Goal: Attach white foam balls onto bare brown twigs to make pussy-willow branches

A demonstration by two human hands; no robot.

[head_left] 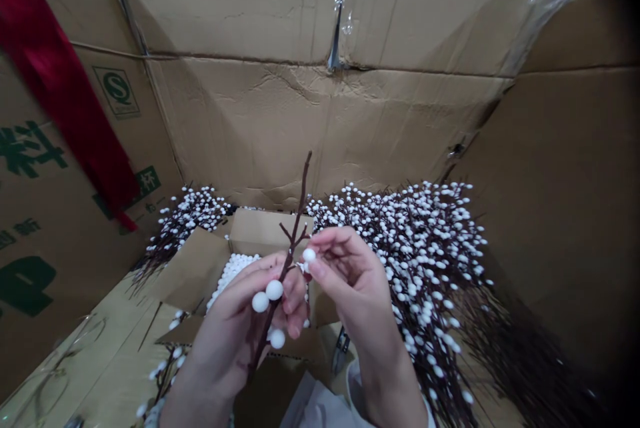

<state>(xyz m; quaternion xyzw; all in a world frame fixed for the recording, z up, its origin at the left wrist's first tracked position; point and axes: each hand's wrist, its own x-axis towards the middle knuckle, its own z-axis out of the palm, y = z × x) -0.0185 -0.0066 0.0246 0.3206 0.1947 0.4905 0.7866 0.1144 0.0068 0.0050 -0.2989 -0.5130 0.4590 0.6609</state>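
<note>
Creased brown cardboard walls (240, 121)

Craft workshop by look: cardboard walls (240, 121), open carton (193, 268) of white balls (235, 271), massed white-tipped branches (420, 235).

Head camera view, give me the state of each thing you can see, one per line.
Left hand: closed around the branch.
Right hand: pinching a white ball.
Branch: tilted, upper twigs bare, white balls beside its lower part.
White ball: between thumb and finger.
Cardboard box: open, holding loose balls.
Right-hand pile of branches: dotted with white balls.
Red strip: hanging.
</note>
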